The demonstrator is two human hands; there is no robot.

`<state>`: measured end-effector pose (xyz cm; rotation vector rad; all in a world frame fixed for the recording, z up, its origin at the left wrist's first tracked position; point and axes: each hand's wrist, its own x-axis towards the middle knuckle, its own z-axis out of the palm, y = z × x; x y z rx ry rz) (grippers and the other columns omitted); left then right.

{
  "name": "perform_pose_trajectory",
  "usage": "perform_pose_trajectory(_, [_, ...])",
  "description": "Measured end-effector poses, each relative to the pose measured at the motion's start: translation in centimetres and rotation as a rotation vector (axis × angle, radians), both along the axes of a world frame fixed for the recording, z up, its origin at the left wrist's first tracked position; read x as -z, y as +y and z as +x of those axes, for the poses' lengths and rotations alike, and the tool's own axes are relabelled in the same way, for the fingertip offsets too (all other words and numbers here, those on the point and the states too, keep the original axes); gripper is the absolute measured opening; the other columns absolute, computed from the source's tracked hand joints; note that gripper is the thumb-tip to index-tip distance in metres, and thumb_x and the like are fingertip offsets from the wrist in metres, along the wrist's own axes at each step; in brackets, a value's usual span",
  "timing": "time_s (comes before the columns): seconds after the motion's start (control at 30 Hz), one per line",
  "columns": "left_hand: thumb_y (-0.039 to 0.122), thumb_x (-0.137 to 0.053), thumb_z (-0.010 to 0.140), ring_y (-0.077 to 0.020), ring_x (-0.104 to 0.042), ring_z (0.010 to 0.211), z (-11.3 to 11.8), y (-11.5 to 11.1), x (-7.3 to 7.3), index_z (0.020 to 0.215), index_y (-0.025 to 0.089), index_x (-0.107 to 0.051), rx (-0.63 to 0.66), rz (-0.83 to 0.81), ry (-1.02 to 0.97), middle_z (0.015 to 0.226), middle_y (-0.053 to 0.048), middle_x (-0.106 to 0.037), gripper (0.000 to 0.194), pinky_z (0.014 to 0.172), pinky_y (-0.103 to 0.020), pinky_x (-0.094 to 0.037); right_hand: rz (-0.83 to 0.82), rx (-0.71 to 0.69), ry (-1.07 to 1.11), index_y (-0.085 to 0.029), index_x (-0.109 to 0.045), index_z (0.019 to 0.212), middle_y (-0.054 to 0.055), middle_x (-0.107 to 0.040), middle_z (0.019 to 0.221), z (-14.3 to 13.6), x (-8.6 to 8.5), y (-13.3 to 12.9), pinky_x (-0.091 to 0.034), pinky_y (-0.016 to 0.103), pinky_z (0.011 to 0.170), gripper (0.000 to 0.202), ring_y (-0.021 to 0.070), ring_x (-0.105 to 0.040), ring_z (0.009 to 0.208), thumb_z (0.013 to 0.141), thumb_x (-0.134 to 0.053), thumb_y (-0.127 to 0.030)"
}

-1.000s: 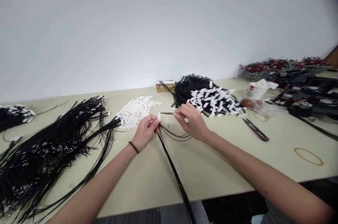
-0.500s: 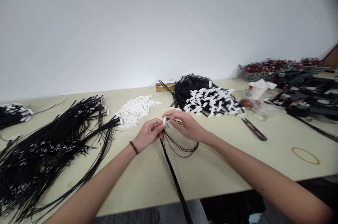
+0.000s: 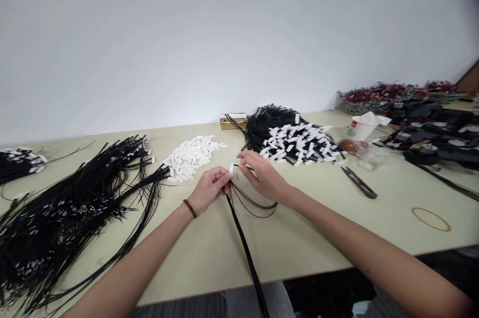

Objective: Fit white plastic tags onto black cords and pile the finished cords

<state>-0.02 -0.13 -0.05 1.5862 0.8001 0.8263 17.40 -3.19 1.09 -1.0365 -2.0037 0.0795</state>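
Observation:
My left hand (image 3: 210,185) pinches a small white plastic connector housing (image 3: 231,170) upright between thumb and fingers. Thin black wires (image 3: 258,204) loop beneath it, and a black wire bundle (image 3: 243,243) hangs from there over the table's front edge. Just right of the housing, my right hand (image 3: 264,174) is closed on black wire ends, with one tip pointing at the housing and a small gap between. To the left of my hands lies a pile of loose white housings (image 3: 190,157). Behind my right hand, a heap of black wires carries white housings (image 3: 299,143).
Large black wire bundles (image 3: 86,198) cover the table's left side. On the right lie thread snips (image 3: 359,182), a rubber band (image 3: 431,219), a paper cup (image 3: 361,129) and a plastic bag (image 3: 370,158). A small box (image 3: 233,121) stands against the wall.
My right hand has drawn slightly away from the white housing, leaving a wire tip visible in the gap. My left hand keeps its pinch, nearly in the same place.

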Motion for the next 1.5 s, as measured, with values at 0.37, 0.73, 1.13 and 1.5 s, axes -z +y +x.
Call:
perform_pose_trajectory(0.37, [0.038,-0.063,0.068,-0.0076,-0.045,0.050,-0.2,0.6,0.4,0.069,0.013,-0.055,-0.084,-0.123,-0.178,0.054,0.002,-0.053,0.027,0.049,-0.020,-0.034,0.410,-0.107,-0.345,-0.021,-0.056,0.089,0.004,-0.058,0.094,-0.6,1.2,0.0,-0.041,0.035,0.084,0.012,0.0179,-0.047,0.098,0.082,-0.048,-0.014])
perform_pose_trajectory(0.73, [0.037,-0.065,0.066,-0.0071,-0.045,0.048,-0.1,0.6,0.5,0.065,0.013,-0.055,-0.065,-0.214,-0.213,0.052,0.002,-0.051,0.026,0.047,-0.020,-0.031,0.557,-0.134,-0.343,-0.018,-0.058,0.089,0.004,-0.063,0.086,-1.0,1.5,0.1,-0.045,0.032,0.079,0.013,0.0153,-0.054,0.088,0.083,-0.048,-0.012])
perform_pose_trajectory(1.13, [0.038,-0.064,0.066,-0.0067,-0.044,0.048,-0.5,1.3,0.7,0.069,0.013,-0.054,-0.152,-0.135,-0.187,0.056,0.002,-0.053,0.027,0.048,-0.020,-0.032,-0.346,-0.182,1.279,-0.018,-0.055,0.070,-0.001,-0.058,0.069,0.9,-1.9,0.5,-0.050,0.029,0.073,0.019,0.0111,-0.059,0.070,0.074,-0.061,-0.036])
perform_pose_trajectory(1.5, [0.037,-0.064,0.067,-0.0070,-0.044,0.049,-0.5,1.0,0.4,0.069,0.014,-0.054,-0.123,-0.128,-0.211,0.055,0.002,-0.052,0.025,0.049,-0.020,-0.032,0.300,0.292,0.612,-0.020,-0.065,0.085,0.004,-0.060,0.077,4.2,-2.7,1.2,-0.037,0.024,0.046,0.014,0.0113,-0.050,0.061,0.079,-0.056,-0.028])
